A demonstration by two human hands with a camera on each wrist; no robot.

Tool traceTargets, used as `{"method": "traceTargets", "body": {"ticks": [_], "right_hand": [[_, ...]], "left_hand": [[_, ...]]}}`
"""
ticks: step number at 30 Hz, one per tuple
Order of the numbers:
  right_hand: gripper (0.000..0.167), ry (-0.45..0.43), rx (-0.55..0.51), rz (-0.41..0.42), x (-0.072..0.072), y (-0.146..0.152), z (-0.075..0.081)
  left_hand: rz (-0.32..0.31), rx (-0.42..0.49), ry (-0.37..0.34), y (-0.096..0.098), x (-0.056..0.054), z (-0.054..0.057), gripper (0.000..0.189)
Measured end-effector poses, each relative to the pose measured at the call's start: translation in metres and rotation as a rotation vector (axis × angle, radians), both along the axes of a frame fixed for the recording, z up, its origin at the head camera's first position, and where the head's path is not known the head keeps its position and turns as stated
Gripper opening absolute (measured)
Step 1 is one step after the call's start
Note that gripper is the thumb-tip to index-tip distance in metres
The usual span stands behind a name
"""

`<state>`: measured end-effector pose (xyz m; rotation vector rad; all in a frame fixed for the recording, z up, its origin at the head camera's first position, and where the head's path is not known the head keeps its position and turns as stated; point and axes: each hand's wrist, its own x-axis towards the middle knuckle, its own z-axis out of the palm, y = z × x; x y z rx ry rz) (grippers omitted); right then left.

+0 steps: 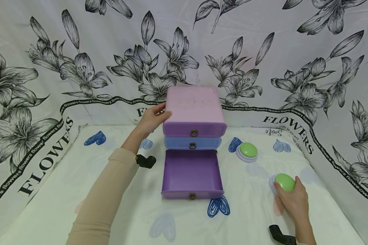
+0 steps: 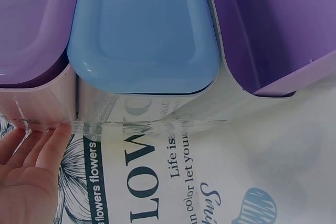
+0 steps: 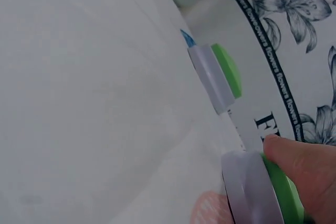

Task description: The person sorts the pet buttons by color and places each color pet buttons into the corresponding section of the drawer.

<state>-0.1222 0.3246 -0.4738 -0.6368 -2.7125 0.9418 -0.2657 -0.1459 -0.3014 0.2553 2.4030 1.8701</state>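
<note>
A small drawer unit (image 1: 194, 105) with a pink top stands in the middle. Its purple top drawer (image 2: 31, 30) and blue middle drawer (image 2: 144, 30) are closed, while the purple bottom drawer (image 1: 191, 172) is pulled out with nothing inside. My left hand (image 1: 154, 119) touches the unit's upper left side, fingers extended along the pink casing (image 2: 39, 100). Over at the right, my right hand (image 1: 294, 199) grips a round push button (image 1: 284, 182) with a green dome and pale lavender base, thumb on one side and fingers on the other.
A second green-domed button (image 1: 248, 150) sits on the cloth between the drawer unit and my right hand. White cloth with heart prints (image 1: 162, 226) covers the surface. Behind it rises a flower-printed fabric backdrop (image 1: 125, 27).
</note>
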Motion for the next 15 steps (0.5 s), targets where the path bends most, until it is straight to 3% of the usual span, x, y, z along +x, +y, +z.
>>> {"method": "traceTargets", "body": {"ticks": [15], "right_hand": [[0.08,-0.043,0.044,-0.004,0.0011,-0.0016,0.0058]], "left_hand": [[-0.002,0.004,-0.01,0.0002,-0.0009,-0.0002,0.065]]}}
